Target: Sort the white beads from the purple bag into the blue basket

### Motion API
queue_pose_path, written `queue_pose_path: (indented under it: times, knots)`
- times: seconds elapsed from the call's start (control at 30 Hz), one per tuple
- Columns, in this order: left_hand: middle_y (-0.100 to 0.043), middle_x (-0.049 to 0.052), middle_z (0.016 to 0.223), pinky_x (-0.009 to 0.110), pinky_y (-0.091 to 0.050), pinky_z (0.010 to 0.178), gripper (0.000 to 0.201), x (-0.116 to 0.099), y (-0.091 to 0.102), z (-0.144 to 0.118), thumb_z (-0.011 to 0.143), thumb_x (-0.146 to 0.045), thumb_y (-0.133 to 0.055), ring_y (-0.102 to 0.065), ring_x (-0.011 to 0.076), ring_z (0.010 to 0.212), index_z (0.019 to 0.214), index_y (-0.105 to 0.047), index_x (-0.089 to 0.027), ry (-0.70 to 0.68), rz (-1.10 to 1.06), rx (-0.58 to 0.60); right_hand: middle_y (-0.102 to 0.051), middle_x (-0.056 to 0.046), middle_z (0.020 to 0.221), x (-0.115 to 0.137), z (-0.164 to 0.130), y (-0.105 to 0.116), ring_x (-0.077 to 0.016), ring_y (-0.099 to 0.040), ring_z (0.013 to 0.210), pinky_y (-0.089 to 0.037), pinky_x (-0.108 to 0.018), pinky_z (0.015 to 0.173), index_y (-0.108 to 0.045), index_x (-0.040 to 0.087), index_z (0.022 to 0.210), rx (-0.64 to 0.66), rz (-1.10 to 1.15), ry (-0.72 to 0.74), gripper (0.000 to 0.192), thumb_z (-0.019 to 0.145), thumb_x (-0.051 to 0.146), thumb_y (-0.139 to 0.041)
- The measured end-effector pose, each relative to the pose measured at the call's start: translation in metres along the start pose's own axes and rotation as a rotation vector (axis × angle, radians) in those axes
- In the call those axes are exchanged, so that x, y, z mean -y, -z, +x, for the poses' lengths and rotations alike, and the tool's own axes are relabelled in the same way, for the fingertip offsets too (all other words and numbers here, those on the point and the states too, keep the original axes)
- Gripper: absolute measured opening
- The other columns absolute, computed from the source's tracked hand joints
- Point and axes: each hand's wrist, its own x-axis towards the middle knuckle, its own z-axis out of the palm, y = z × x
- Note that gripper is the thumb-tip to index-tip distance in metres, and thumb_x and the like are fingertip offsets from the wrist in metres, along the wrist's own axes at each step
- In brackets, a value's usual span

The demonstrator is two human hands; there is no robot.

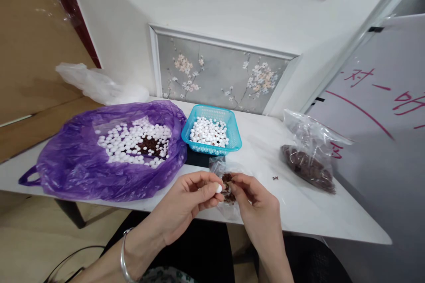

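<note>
Pinched between the left hand's point(186, 201) thumb and fingers is a small white bead point(218, 188), held at the table's point(299, 212) front edge. Beside it, the right hand point(257, 201) closes its fingertips on brown bits over a small clear bag point(222, 170). Behind stand a blue basket point(232, 139) and a purple bag point(76, 163) of beads.

Red writing on whiteboard point(375, 110) at right. We see hand-drawn Chinese signs there. We read one as "对" near top, then short dash like "一". Next sign at far right edge cut off, we cannot read it. Long red curved line runs under them. More red marks show low on board, behind clear bag point(310, 150), too hidden to read. We find no words or numbers on purple bag point(66, 159), blue basket point(232, 130) or wall.
</note>
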Motion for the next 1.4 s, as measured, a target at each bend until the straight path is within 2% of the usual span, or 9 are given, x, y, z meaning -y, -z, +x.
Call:
queue_pose_path:
  times: [0.17,0.4,0.7,0.9,1.03,1.13,1.23,1.4]
  knots:
    - [-0.066,0.001,0.077,0.015,-0.05,0.066,0.011,0.0,0.0,0.0,0.076,-0.023,-0.078,-0.062,0.0081,0.069,0.081,-0.074,-0.015,0.002,-0.006,-0.01,-0.074,-0.002,0.086,0.0,-0.001,0.0,-0.019,-0.069,0.077,-0.055,-0.032,0.073,-0.068,0.022,0.089,-0.027,-0.043,-0.005,0.007,0.085,0.024,-0.063]
    - [-0.067,0.001,0.077,0.014,-0.051,0.066,0.009,0.0,0.001,0.001,0.078,-0.022,-0.076,-0.063,0.0076,0.07,0.083,-0.074,-0.015,-0.004,-0.01,0.007,-0.074,-0.002,0.088,-0.002,-0.001,-0.001,-0.0187,-0.069,0.079,-0.054,-0.03,0.073,-0.067,0.022,0.091,-0.007,-0.065,0.021,0.009,0.088,0.025,-0.059]
    - [-0.067,0.0,0.077,0.013,-0.051,0.066,0.009,0.001,0.003,0.001,0.079,-0.023,-0.075,-0.064,0.0067,0.069,0.084,-0.074,-0.016,0.002,-0.014,0.005,-0.072,0.002,0.073,0.004,0.0,-0.001,-0.0152,-0.063,0.06,-0.05,-0.026,0.065,-0.071,0.022,0.081,-0.044,-0.218,0.066,0.007,0.084,0.024,-0.065]
    - [-0.067,0.0,0.077,0.013,-0.051,0.067,0.009,0.001,0.003,0.001,0.078,-0.022,-0.076,-0.064,0.0067,0.07,0.083,-0.074,-0.015,-0.004,-0.023,0.0,-0.073,-0.001,0.085,0.0,0.001,-0.001,-0.0181,-0.066,0.075,-0.051,-0.029,0.073,-0.07,0.022,0.083,-0.111,-0.21,0.133,0.008,0.085,0.024,-0.063]
    - [-0.067,-0.001,0.077,0.013,-0.051,0.066,0.01,0.0,0.003,0.001,0.078,-0.022,-0.077,-0.065,0.0065,0.069,0.083,-0.074,-0.015,0.001,-0.023,-0.004,-0.074,-0.002,0.086,-0.004,0.001,0.0,-0.0179,-0.068,0.074,-0.052,-0.03,0.074,-0.072,0.022,0.087,-0.119,-0.203,0.122,0.011,0.087,0.025,-0.061]
    - [-0.068,-0.001,0.076,0.013,-0.052,0.066,0.01,0.001,0.003,0.001,0.078,-0.022,-0.076,-0.065,0.0065,0.069,0.084,-0.074,-0.015,0.004,-0.027,0.001,-0.075,-0.001,0.083,-0.004,-0.001,0.001,-0.0169,-0.068,0.068,-0.054,-0.029,0.07,-0.073,0.023,0.093,-0.1,-0.142,0.044,0.015,0.088,0.028,-0.06]
    - [-0.069,0.0,0.075,0.013,-0.052,0.068,0.011,0.001,0.003,0.002,0.079,-0.023,-0.076,-0.065,0.0064,0.069,0.084,-0.075,-0.014,0.008,-0.037,-0.007,-0.072,0.001,0.068,0.004,-0.004,0.002,-0.0146,-0.065,0.06,-0.055,-0.025,0.061,-0.073,0.022,0.086,-0.038,0.007,-0.052,0.014,0.087,0.031,-0.062]
    - [-0.072,0.002,0.076,0.015,-0.053,0.074,0.015,0.0,0.003,0.003,0.078,-0.023,-0.076,-0.065,0.0077,0.073,0.09,-0.076,-0.013,-0.005,-0.069,0.006,-0.07,0.002,0.063,0.027,-0.013,0.005,-0.0116,-0.065,0.058,-0.055,-0.02,0.058,-0.072,0.023,0.087,0.095,0.282,-0.055,0.008,0.087,0.027,-0.065]
